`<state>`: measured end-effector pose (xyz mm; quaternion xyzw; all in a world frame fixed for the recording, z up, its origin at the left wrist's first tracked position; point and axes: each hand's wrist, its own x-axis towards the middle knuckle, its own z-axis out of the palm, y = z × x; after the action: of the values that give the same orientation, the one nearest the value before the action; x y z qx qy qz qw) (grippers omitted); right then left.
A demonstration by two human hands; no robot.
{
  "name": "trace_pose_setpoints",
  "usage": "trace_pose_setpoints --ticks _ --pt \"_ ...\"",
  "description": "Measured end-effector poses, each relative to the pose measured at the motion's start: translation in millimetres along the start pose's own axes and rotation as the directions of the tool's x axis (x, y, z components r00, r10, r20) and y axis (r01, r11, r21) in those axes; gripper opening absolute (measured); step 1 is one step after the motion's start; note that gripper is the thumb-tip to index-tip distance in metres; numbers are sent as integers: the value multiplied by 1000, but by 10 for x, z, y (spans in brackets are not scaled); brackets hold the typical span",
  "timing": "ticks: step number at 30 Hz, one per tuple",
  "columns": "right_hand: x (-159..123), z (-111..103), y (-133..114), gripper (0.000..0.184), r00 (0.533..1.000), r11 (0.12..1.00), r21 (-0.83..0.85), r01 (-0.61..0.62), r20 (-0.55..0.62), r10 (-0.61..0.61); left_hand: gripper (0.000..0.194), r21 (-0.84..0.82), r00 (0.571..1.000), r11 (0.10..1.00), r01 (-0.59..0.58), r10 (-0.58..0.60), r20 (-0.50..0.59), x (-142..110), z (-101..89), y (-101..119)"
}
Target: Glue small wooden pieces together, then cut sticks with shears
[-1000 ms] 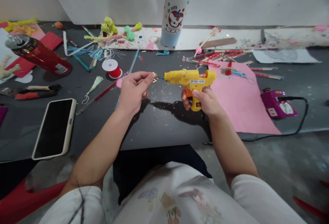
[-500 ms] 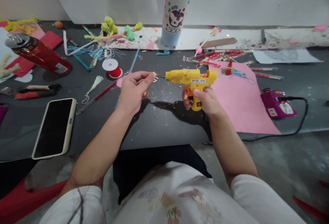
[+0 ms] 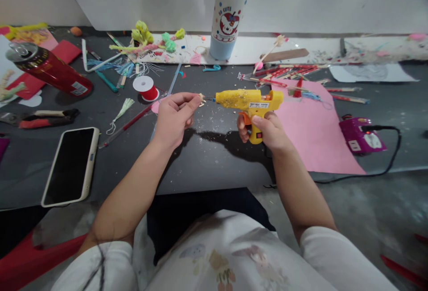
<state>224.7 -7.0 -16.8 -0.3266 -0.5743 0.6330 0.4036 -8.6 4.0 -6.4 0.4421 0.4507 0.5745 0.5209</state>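
A yellow glue gun [image 3: 239, 98] is gripped by its handle in my right hand [image 3: 269, 131], with fingers at the orange trigger. Its nozzle points left toward my left hand [image 3: 175, 115]. Thumb and forefinger of that hand pinch a small pale piece [image 3: 201, 97], too small to name, right at the nozzle tip; I cannot tell whether the two touch. Small light crumbs lie on the dark table [image 3: 207, 166] below. Just left of my left hand stands a spool of red thread [image 3: 150, 92]. A pink sheet [image 3: 307, 135] lies beside my right hand.
A drink bottle [image 3: 229, 19] stands at the back. On the left are a red can [image 3: 53, 70], pliers [image 3: 43, 118] and a phone [image 3: 71, 166]. Several wrapped sticks [image 3: 294, 71] lie back right, near a purple box [image 3: 361, 137] with a black cable.
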Motion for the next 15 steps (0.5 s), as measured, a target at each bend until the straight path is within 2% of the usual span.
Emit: trace_pose_setpoints --ticks 15 --pt "1 -25 21 33 1000 1000 -2 24 8 -24 36 -27 1000 1000 11 -11 1 -1 -2 17"
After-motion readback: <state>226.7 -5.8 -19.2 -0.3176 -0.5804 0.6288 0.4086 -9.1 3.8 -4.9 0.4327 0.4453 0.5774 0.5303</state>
